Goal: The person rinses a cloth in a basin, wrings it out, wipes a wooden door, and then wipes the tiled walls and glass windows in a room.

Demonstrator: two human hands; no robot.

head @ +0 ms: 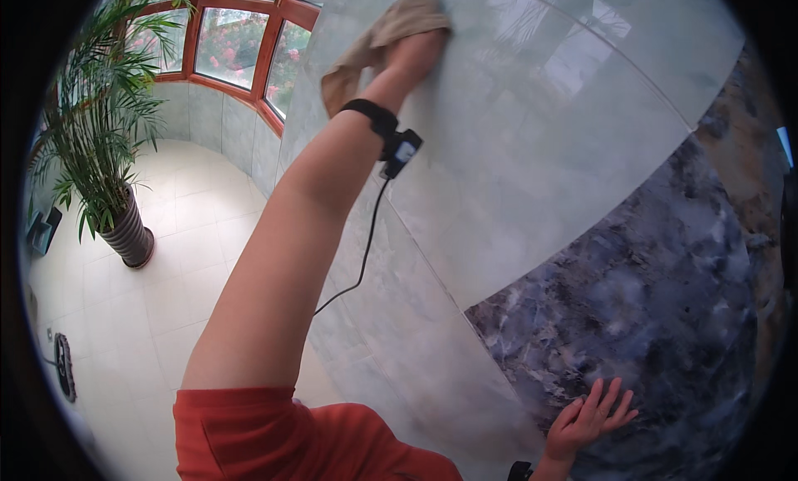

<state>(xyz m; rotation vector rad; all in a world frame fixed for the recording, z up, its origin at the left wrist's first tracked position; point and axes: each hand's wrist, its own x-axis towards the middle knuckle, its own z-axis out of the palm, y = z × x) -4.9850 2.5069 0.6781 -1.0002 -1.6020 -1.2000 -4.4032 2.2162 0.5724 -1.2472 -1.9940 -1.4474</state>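
Note:
A beige cloth (pixel 408 17) is bunched over the fingers of my left hand (pixel 416 57), which presses it against a glossy grey wall tile (pixel 536 169). One end of the cloth hangs down beside the wrist, and most of the fingers are hidden under it. My left arm is stretched far out. Low on the right, my right hand (pixel 586 419) has its fingers spread and nothing in it. It is in front of a dark blue marbled wall panel (pixel 636 306); whether it touches the panel I cannot tell.
A black strap with a small device (pixel 402 152) sits on my left wrist, its cable (pixel 368 257) trailing along the arm. A potted palm (pixel 131 232) stands on the pale tiled floor (pixel 181 300). Red-framed windows (pixel 234 48) curve behind it. Brown stone-patterned surface (pixel 739 163) borders the panel.

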